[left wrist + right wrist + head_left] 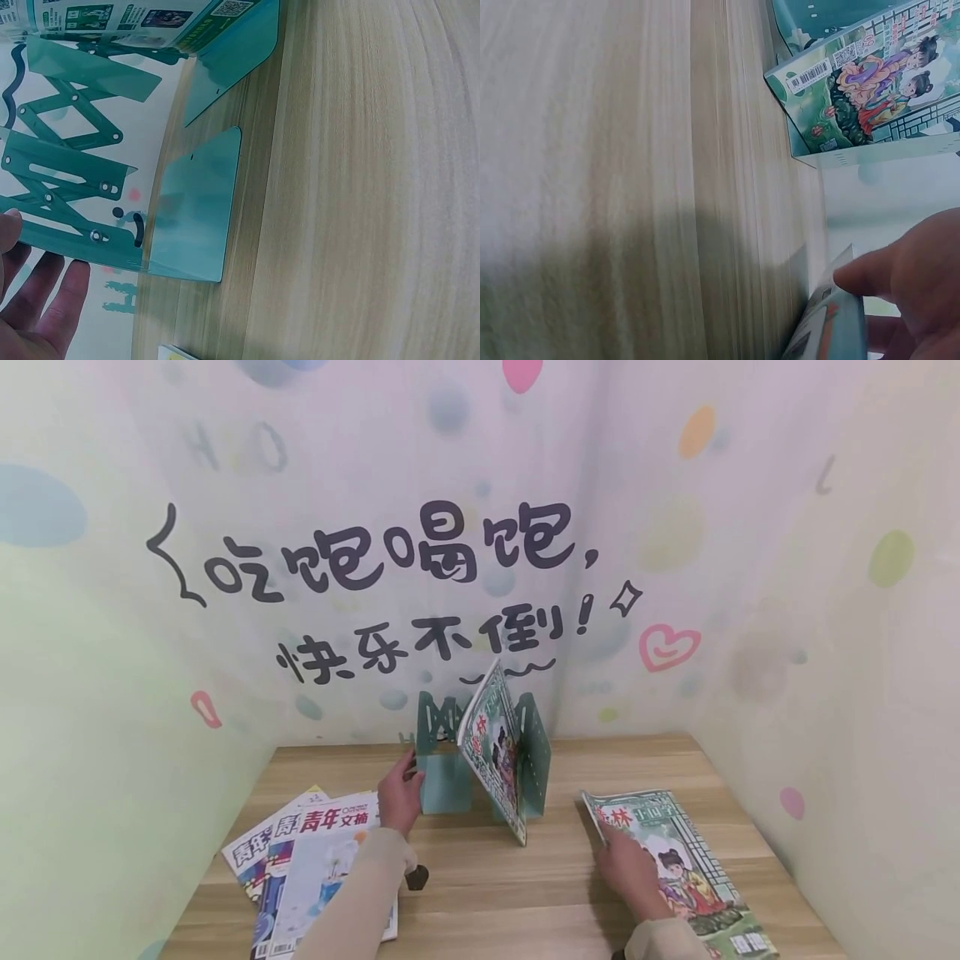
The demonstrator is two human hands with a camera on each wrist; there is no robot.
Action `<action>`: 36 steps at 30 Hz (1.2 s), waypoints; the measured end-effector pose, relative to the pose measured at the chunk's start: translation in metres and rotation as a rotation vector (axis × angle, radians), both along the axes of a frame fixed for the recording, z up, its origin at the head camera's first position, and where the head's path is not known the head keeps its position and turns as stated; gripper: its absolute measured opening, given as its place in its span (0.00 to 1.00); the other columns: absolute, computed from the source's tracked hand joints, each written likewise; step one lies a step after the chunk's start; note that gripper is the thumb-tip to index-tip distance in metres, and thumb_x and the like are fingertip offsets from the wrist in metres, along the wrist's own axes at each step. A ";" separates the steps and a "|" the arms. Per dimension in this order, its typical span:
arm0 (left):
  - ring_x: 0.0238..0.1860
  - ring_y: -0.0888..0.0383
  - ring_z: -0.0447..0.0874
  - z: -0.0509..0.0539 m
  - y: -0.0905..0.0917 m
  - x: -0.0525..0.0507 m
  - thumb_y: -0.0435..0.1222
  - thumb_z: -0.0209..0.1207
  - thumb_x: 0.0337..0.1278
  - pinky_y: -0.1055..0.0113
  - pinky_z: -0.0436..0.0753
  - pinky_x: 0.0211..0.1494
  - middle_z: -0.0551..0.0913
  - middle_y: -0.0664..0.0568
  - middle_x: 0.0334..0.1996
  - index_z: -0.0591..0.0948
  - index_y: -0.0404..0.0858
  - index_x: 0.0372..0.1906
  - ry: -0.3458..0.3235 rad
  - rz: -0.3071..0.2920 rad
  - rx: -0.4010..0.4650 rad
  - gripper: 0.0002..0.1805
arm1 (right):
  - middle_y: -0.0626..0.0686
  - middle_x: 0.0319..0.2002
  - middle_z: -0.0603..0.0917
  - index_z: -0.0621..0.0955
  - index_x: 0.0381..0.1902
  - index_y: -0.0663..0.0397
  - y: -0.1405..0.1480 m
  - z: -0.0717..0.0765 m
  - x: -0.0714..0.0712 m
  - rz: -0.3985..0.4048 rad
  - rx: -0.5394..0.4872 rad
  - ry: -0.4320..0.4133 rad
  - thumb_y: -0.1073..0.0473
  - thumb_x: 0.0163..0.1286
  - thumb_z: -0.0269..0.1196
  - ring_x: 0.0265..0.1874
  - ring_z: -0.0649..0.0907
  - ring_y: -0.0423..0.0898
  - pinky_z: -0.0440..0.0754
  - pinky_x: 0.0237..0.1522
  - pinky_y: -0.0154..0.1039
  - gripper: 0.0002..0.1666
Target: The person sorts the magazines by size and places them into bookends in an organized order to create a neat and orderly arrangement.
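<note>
A teal expandable bookend stands at the back middle of the table, with one green magazine upright and slanted in it, near its right panel. My left hand is at the bookend's left panel; in the left wrist view the hand has its thumb and fingers on either side of the teal panel edge. To the right, my right hand pinches the left edge of a second green magazine, whose left edge is raised. The right wrist view shows the thumb of that hand on the magazine.
Several magazines lie overlapped on the left part of the wooden table. A printed curtain with black lettering hangs behind and around the table.
</note>
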State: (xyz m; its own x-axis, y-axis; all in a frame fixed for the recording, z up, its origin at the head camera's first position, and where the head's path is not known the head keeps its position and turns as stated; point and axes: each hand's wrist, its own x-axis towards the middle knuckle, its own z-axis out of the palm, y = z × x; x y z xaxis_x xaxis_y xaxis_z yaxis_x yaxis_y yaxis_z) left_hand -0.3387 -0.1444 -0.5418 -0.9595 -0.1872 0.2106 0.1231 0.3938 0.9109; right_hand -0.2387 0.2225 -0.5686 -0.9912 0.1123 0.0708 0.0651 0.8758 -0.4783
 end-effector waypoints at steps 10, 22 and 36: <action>0.57 0.44 0.78 0.000 0.001 -0.001 0.31 0.56 0.67 0.50 0.80 0.56 0.77 0.40 0.60 0.70 0.43 0.69 0.023 0.007 -0.010 0.26 | 0.70 0.45 0.82 0.72 0.64 0.63 -0.001 -0.005 0.003 -0.027 -0.018 0.075 0.69 0.61 0.53 0.30 0.82 0.60 0.79 0.27 0.58 0.30; 0.56 0.45 0.79 -0.002 0.002 0.000 0.31 0.56 0.67 0.51 0.80 0.55 0.78 0.39 0.59 0.71 0.39 0.68 0.033 0.024 -0.026 0.25 | 0.74 0.46 0.80 0.72 0.63 0.68 -0.007 -0.010 0.008 0.012 -0.112 0.294 0.71 0.66 0.54 0.40 0.81 0.71 0.78 0.42 0.64 0.26; 0.56 0.45 0.79 -0.002 0.002 0.001 0.30 0.56 0.67 0.52 0.80 0.56 0.77 0.39 0.59 0.72 0.40 0.67 0.051 0.019 -0.020 0.25 | 0.71 0.58 0.75 0.70 0.68 0.61 -0.014 -0.016 0.007 -0.073 -0.270 0.322 0.69 0.71 0.54 0.53 0.76 0.71 0.74 0.53 0.65 0.27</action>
State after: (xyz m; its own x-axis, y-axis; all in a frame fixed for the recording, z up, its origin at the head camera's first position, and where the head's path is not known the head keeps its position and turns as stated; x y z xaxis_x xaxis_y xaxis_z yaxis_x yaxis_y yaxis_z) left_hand -0.3379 -0.1421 -0.5433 -0.9436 -0.2011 0.2629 0.1613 0.4142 0.8958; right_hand -0.2313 0.2084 -0.5847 -0.9118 0.2388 0.3340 -0.0678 0.7148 -0.6961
